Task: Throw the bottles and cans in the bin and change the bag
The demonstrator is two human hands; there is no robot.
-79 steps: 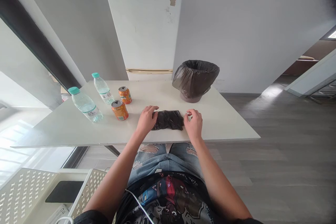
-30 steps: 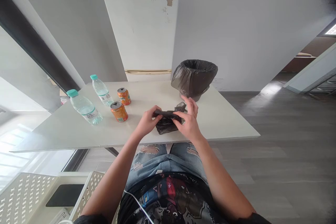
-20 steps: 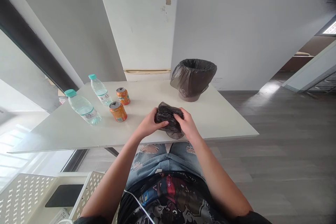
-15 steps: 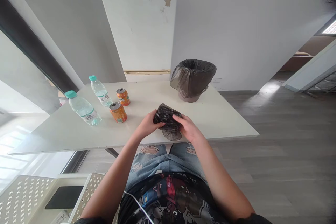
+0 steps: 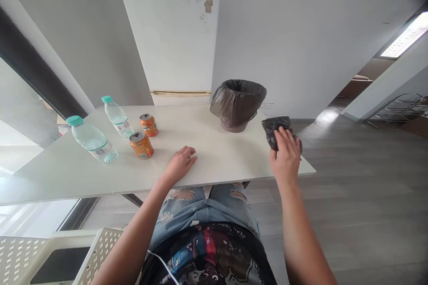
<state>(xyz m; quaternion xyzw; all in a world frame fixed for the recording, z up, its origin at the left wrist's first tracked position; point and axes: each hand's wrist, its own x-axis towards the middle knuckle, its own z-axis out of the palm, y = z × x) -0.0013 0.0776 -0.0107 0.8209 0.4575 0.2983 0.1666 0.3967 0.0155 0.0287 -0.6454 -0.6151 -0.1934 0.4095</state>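
Note:
My right hand (image 5: 286,153) grips a crumpled black plastic garbage bag (image 5: 278,127) over the right end of the white table. The fingers lie over the bag and partly hide it. My left hand (image 5: 180,164) rests near the table's front edge, empty, its fingers loosely bent with the thumb apart. A trash bin (image 5: 236,107) lined with a thin dark bag stands at the back, between and beyond my hands. To the left of my left hand are two orange drink cans, a nearer can (image 5: 141,145) and a farther can (image 5: 149,125).
A larger clear bottle (image 5: 93,140) and a smaller clear bottle (image 5: 117,118), both with green caps, stand at the left of the white table (image 5: 207,160). Behind is a white fridge (image 5: 174,31). A perforated white basket (image 5: 100,249) sits low at the left.
My right hand has carried the black bag rightward, away from my left hand. My left hand has let go of it and come down on the table. The view has shifted slightly right.

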